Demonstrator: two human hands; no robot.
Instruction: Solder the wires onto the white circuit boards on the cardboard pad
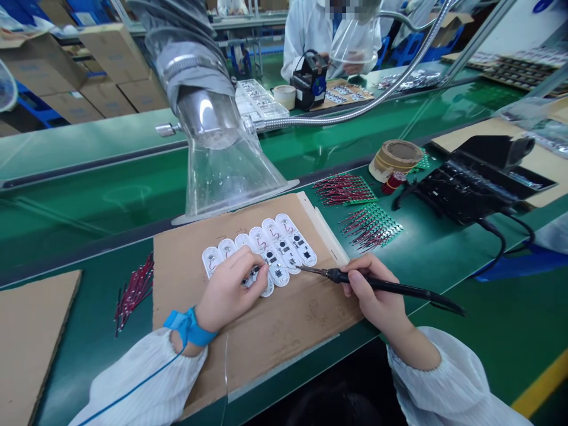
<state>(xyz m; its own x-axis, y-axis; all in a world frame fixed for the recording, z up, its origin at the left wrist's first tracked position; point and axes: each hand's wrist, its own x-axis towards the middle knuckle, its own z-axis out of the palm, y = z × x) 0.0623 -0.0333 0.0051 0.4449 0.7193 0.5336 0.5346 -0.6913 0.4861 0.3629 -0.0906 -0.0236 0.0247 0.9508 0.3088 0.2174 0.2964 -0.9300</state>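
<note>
My right hand (377,290) is closed round the black handle of a soldering iron (390,285). The iron's tip reaches the lower end of one white oval casing in a row of several casings (284,239) with small circuit boards and red wires inside. My left hand (233,287) hovers over the left part of that row, thumb and forefinger pinched on a thin solder wire (226,367), whose strand trails down below the hand. A blue wrist strap (190,327) circles my left wrist. Beneath the casings lies a cardboard sheet (293,331).
Above the cardboard hangs a clear fume hood (226,177). Red wires (134,290) lie at left. Wired green boards (373,228), a tape roll (396,158) and a black soldering stand (470,183) are at right. Across the bench, a person in a white coat (306,35) works.
</note>
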